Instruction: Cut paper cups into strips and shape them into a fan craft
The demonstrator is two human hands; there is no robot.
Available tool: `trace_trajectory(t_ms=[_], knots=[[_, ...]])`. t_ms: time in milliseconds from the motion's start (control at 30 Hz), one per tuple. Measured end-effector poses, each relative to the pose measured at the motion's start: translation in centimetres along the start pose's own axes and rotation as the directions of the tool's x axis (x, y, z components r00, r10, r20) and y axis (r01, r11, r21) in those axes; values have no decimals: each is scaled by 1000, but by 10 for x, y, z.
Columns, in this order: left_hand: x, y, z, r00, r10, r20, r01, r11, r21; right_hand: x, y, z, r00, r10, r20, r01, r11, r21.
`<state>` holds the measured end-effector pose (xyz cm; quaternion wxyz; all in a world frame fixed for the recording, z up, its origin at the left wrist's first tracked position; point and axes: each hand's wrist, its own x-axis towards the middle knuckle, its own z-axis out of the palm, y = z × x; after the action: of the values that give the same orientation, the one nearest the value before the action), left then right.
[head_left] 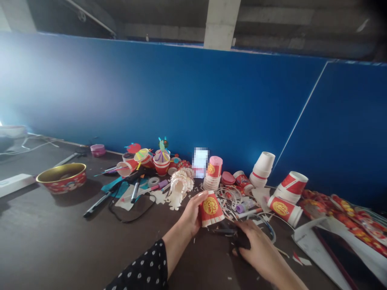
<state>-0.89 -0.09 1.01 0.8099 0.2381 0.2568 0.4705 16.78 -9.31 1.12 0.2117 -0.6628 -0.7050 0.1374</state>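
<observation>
My left hand (pixel 193 215) is closed around a red paper cup (pixel 211 209) with a gold emblem. The cup is upside down, and its lower edge is cut into a pale fringe. Just to the right, my right hand (pixel 256 247) curls around the dark handles of what look like scissors (pixel 225 231). Their blades point left, below the cup, apart from it. Behind the cup stands a stack of paper cups (pixel 213 183) with a pink top. A white curled paper piece with layered petals (pixel 179 185) lies to its left.
A red and gold bowl (pixel 62 179) sits at left. Decorated cups (pixel 161 164), a marker (pixel 135 192) and a tape roll (pixel 153 181) crowd the middle. More cups (pixel 286 209) and an open white box (pixel 320 241) are at right. A blue partition (pixel 181 92) rises behind.
</observation>
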Motion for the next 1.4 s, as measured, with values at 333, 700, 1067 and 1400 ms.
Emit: trace_trajectory(t_ms=[333, 700, 1067, 1400], knots=[[-1, -1, -1, 966, 219, 139, -226, 973, 43, 2, 0, 4, 993, -3, -116, 1, 1000, -19], [-18, -6, 15, 870, 352, 346, -440, 870, 221, 5, -13, 15, 978, 204, -45, -51, 441, 896], [-28, -24, 13, 791, 250, 559, -533, 729, 430, 4, -18, 10, 971, 237, -40, 53, -49, 997], [-39, -24, 20, 880, 4, 475, -115, 972, 204, -4, -25, -13, 994, 101, -35, 31, 42, 999]])
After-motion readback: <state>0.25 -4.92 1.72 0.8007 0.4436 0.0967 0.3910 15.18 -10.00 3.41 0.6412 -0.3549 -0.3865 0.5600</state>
